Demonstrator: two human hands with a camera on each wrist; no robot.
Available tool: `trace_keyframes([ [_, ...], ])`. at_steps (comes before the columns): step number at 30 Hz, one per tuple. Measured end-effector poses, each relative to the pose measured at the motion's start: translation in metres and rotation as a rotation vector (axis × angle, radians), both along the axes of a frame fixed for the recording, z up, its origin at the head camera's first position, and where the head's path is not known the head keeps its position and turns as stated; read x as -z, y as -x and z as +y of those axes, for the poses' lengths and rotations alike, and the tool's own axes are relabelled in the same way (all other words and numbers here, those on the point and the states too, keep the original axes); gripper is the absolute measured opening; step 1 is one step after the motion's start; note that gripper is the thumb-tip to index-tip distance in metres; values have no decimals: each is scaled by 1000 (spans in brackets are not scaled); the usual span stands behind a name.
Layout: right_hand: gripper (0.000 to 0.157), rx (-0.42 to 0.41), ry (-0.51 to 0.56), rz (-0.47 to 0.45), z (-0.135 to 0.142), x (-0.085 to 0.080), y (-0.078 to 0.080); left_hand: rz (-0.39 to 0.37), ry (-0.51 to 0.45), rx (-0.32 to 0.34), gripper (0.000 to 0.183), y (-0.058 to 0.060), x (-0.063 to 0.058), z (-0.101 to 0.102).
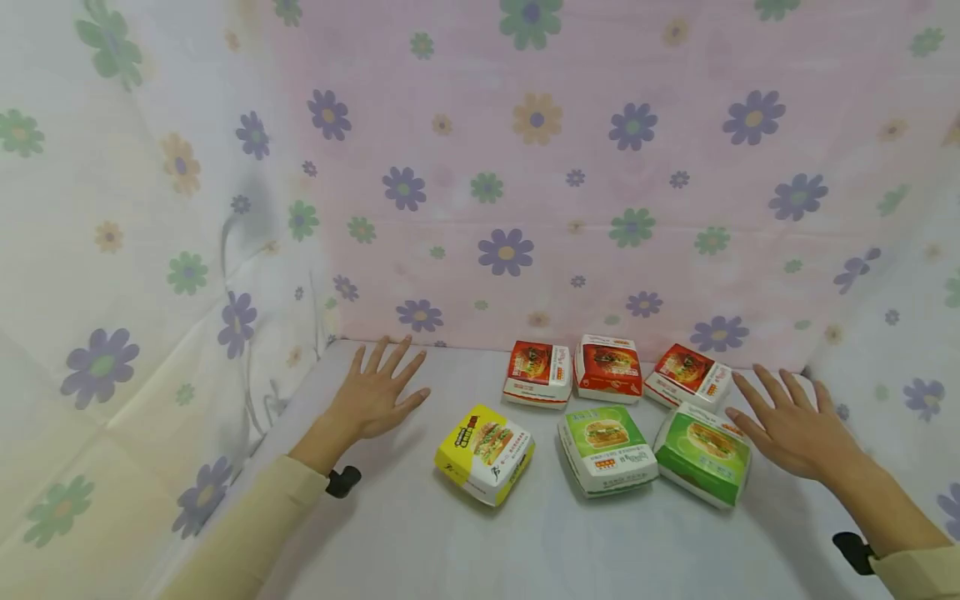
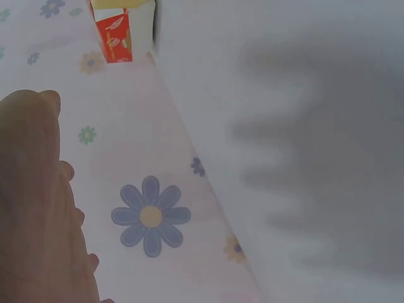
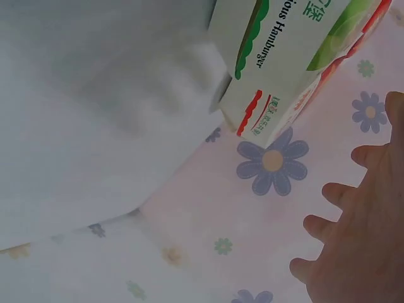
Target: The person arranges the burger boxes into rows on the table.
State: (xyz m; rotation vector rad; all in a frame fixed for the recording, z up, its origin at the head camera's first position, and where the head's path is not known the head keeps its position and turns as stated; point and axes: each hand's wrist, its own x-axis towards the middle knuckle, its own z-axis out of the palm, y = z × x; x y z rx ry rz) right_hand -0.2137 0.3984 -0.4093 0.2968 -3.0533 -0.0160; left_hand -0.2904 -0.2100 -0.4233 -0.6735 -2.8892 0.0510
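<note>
My left hand (image 1: 377, 398) is held with fingers spread over the left part of the white table, touching no box. To its right lies a yellow and white hamburger box (image 1: 486, 454). My right hand (image 1: 798, 425), fingers also spread, hovers at the right, nearest a green hamburger box (image 1: 705, 454). Another green hamburger box (image 1: 607, 450) sits left of that one. Behind them stand three red and white hamburger boxes: a left one (image 1: 537, 373), a middle one (image 1: 608, 369) and a tilted right one (image 1: 688, 375). Both hands hold nothing.
A flowered cloth (image 1: 570, 183) hangs behind the table (image 1: 420, 533), with its folds coming down on both sides. The red boxes stand close to the back cloth. A dark band (image 1: 343, 482) is worn on the left wrist and another (image 1: 853, 553) on the right.
</note>
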Motion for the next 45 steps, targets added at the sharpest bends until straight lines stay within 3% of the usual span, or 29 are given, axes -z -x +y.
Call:
trace_keyframes([
  [8, 77, -38, 49, -8, -16, -6, 0, -12, -30, 7, 72, -2, -1, 9],
  [31, 70, -152, 48, 33, -75, -16, 8, -53, -91, 49, 74, -8, -4, 28],
  [38, 72, -142, 87, 21, -87, -16, 12, -61, -76, 43, 75, -8, -5, 36],
  [45, 75, -149, 123, -13, -98, -20, 14, -93, -149, 65, 74, -10, -9, 41],
])
